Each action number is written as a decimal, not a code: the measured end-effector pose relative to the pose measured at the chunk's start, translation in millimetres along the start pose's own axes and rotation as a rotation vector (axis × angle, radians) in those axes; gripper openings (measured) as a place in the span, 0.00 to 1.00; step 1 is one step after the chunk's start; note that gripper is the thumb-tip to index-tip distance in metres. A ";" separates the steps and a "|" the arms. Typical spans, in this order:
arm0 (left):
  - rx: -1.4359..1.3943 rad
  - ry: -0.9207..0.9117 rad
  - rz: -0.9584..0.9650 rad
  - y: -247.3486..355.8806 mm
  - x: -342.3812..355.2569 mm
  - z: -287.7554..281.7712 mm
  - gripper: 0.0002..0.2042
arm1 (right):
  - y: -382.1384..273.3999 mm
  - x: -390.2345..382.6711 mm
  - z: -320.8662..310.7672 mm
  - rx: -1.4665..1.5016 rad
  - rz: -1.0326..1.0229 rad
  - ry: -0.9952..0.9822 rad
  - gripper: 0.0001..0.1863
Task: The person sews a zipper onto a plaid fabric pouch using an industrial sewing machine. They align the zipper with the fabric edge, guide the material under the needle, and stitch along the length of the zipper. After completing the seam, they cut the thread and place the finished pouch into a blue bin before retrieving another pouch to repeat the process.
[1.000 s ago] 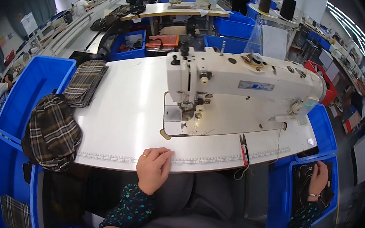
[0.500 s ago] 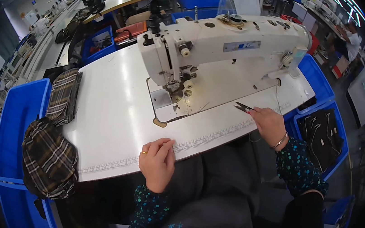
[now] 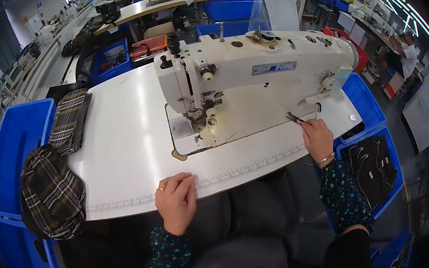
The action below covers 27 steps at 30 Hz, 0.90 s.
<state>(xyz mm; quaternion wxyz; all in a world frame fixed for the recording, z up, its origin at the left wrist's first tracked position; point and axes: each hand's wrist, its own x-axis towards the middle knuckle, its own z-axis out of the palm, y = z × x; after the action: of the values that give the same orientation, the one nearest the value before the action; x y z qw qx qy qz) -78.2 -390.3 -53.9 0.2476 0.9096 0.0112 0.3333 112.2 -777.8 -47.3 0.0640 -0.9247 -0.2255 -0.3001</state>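
Snips (image 3: 294, 118), clamped in the right hand (image 3: 318, 140), are best kept tip-forward; the left hand's (image 3: 174, 205) hold cannot be told

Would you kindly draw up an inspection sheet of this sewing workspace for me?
Surface: white table with a ruler strip along its near edge
Job's things: sewing machine on the table; small scissors
Clutter: plaid fabric stack and plaid bundle at the table's left edge
Hands: right hand holds the scissors; left hand at near edge, fingers bent, hold unclear
Cables: nothing clearly seen
Surroundings: blue bins both sides, dark pieces in one; person at far right
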 end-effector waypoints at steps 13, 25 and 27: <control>-0.052 -0.361 -0.060 -71.9 54.0 -70.8 0.14 | -77.3 -4.3 10.2 0.441 -0.064 0.105 0.10; 0.921 0.025 -0.542 -313.6 172.6 -106.7 0.19 | -77.8 1.8 11.1 0.429 -0.118 0.094 0.11; 0.768 -0.040 -0.567 -308.6 180.9 -111.7 0.18 | -70.6 -3.2 13.4 0.412 -0.134 0.095 0.11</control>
<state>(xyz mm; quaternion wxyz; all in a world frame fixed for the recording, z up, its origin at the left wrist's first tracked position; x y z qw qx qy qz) 38.7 -36.5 -13.4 -0.0252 0.9027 0.3765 0.2066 84.9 -712.8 -61.2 0.2421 -0.8599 -0.3397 -0.2943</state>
